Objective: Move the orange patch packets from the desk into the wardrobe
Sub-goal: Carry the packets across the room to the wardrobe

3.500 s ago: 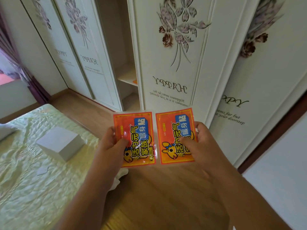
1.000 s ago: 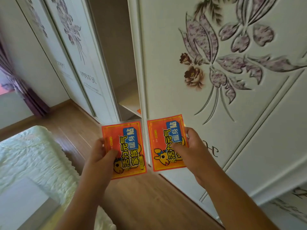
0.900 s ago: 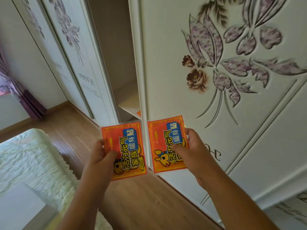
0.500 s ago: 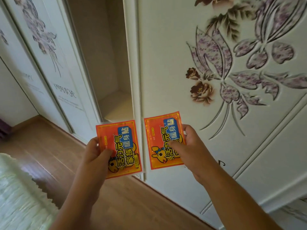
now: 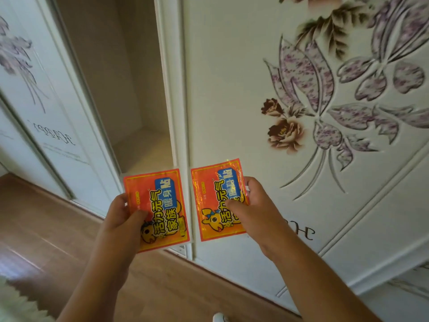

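Orange foil patch packets w/ blue labels: one [image 5: 160, 210] pinched in my left hand [image 5: 125, 217], other [image 5: 218, 198] in my right [image 5: 253, 212], both just in front of white floral wardrobe door [image 5: 301, 112], open shelf [image 5: 144, 152] left of it.

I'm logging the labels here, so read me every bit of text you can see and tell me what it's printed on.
"活力元气家族" and "暖身贴": packet in the left hand.
"活力元气", partly covered by the thumb, and "暖身贴": packet in the right hand.
"H": right wardrobe door, rest hidden behind the right hand.
Script word on the left door: too blurred to read, as are the small lines under it.
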